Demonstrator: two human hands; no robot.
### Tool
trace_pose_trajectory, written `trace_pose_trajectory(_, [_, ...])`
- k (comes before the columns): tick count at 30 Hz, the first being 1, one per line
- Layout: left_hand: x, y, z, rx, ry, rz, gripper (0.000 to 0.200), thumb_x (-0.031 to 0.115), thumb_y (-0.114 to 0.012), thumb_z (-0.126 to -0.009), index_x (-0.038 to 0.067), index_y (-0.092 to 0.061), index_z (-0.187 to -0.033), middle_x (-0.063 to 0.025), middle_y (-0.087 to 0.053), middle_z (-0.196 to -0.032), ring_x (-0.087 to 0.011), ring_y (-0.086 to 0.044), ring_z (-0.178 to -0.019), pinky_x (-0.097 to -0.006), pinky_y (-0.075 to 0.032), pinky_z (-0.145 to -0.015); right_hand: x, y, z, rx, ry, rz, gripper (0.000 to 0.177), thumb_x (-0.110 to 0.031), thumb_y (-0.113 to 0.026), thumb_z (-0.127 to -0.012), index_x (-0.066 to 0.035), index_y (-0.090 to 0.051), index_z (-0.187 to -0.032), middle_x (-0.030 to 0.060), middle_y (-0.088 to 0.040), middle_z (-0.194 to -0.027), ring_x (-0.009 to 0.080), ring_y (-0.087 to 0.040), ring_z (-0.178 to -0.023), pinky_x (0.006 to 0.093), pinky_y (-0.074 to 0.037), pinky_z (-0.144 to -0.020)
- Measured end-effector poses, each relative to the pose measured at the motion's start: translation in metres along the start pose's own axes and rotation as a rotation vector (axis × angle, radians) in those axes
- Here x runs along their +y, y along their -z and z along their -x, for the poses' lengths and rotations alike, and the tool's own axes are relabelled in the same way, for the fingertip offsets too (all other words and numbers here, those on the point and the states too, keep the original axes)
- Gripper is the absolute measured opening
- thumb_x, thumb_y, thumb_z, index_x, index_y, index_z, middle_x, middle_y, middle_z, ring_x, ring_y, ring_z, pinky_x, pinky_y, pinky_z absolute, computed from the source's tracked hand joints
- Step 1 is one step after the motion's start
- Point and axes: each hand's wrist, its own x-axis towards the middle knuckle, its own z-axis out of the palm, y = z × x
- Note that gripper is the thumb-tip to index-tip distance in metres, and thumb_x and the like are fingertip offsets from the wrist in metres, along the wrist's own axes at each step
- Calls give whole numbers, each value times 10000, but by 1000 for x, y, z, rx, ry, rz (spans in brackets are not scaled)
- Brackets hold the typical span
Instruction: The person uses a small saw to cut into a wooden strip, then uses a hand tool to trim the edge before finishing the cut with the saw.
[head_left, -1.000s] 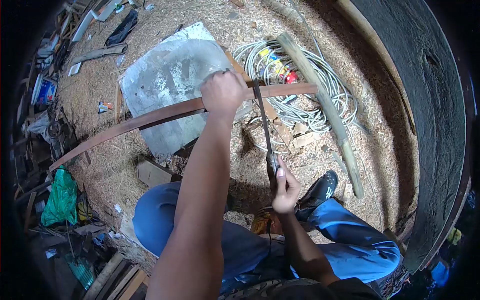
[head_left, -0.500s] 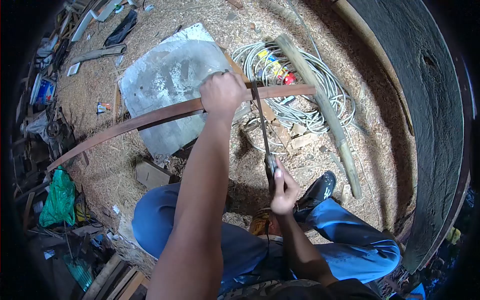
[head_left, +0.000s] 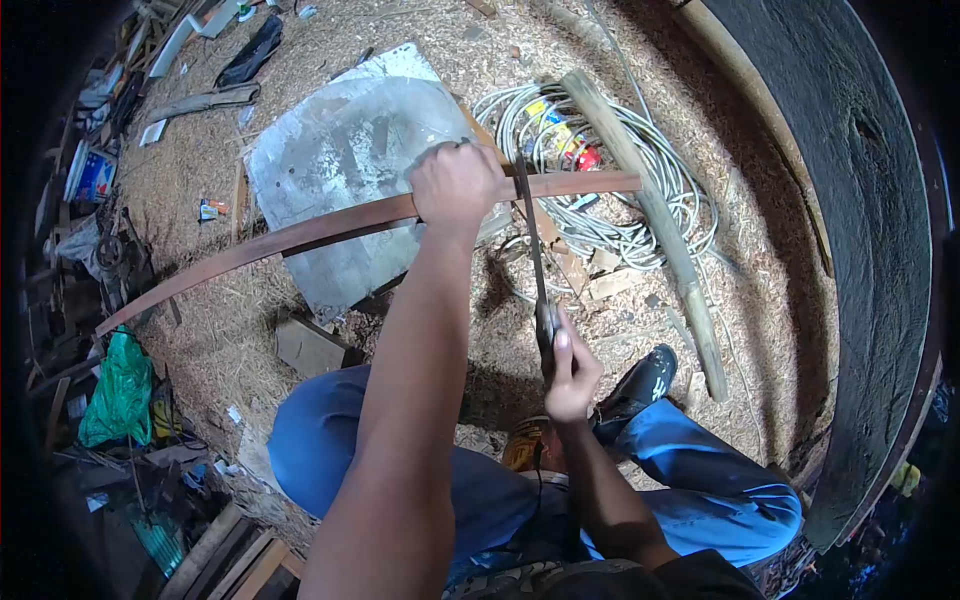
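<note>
Plainly, the left hand [head_left: 459, 183] clenches one wooden strip [head_left: 350, 221], the curled right hand [head_left: 572, 380] one bladed tool [head_left: 533, 238].

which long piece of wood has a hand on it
The thin, reddish, curved strip, under the left hand; the thicker, pale pole lying across the coiled cable has no hand on it.

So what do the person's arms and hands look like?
The left hand and right hand wear no gloves, and no rings or watch that I can see. Both forearms are bare. A dark fabric sleeve shows near the right elbow; no left sleeve is in view.
</note>
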Motion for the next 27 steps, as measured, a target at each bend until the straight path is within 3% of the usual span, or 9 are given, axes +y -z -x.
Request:
trace_pose_trajectory(2, [1, 3, 0, 2, -4, -3, 389, 244, -534, -885, -7, -717, -651, -237, -688, -680, -402, -698, -627, -485, -581, -654, -22, -12, -38, -33, -67, -9, 377, -139, -518, -1046, 67, -576, -1357, 238, -649, -1288, 232, -608, -1206, 327, -430, -1053])
trace_pose_trajectory(6, [3, 5, 1, -30, 27, 6, 393, 246, -532, -885, -14, -718, -657, -242, -691, -690, -400, -704, -642, -487, -581, -666, -37, -25, -68, -77, -420, -44, 432, -152, -483, -1051, 68, -503, -1423, 250, -618, -1334, 269, -570, -1269, 337, -403, -1082])
trace_pose_trajectory(10, [1, 3, -1, -31, 37, -6, 393, 246, -532, -887, -15, -718, -659, -242, -691, -691, -399, -703, -642, -484, -581, -669, 5, 15, 0, -95, 69, 16, 533, -254, -367, -1072, 84, -394, -1483, 294, -448, -1492, 300, -408, -1432, 397, -260, -1194])
trace_pose_trajectory(12, [1, 3, 0, -30, 33, 14, 396, 248, -530, -890, -14, -719, -661, -238, -693, -693, -400, -700, -638, -483, -580, -671, 6, 33, 20, -220, -415, -9, 802, -573, -295, -1042, 45, -276, -1553, 245, -563, -1385, 287, -620, -1210, 356, -505, -979])
trace_pose_trajectory(13, [0, 2, 0, -28, 32, 12, 396, 248, -530, -890, -14, -719, -661, -238, -693, -693, -400, -700, -638, -483, -580, -671, -1, 24, 10, -221, -413, -11, 802, -573, -295, -1042, 45, -276, -1553, 245, -563, -1385, 287, -620, -1210, 356, -505, -979])
trace_pose_trajectory(15, [-1, -2, -1, -31, 13, 10, 392, 250, -531, -890, -12, -722, -669, -238, -694, -700, -404, -699, -640, -485, -579, -671, -9, 1, -24, -26, 34, -257, 776, -520, -270, -1048, 68, -244, -1555, 231, -600, -1345, 194, -651, -685, 240, -391, -466])
trace_pose_trajectory(20, [3, 2, 2, -88, 72, -52, 358, 256, -545, -878, 24, -743, -690, -195, -723, -761, -360, -722, -708, -462, -580, -720, 14, -20, -65, -110, -97, -151, 780, -566, -188, -1052, 17, -274, -1563, 190, -422, -1543, 162, -617, -732, 227, -400, -508])
trace_pose_trajectory(22, [4, 2, -2, -64, 70, -46, 357, 253, -545, -875, 27, -741, -680, -196, -721, -755, -361, -722, -704, -461, -580, -716, 20, -13, -45, -85, 32, -65, 806, -575, -165, -1048, 45, -284, -1549, 154, -515, -1459, 67, -456, -493, 240, -341, -464])
trace_pose_trajectory(27, [3, 3, -1, -55, 48, -31, 354, 246, -547, -872, 33, -737, -662, -186, -719, -737, -358, -715, -672, -460, -581, -688, 15, 19, 14, -111, -77, -235, 821, -587, -155, -1047, 53, -301, -1540, 178, -641, -1285, 51, -436, -499, 249, -322, -453])
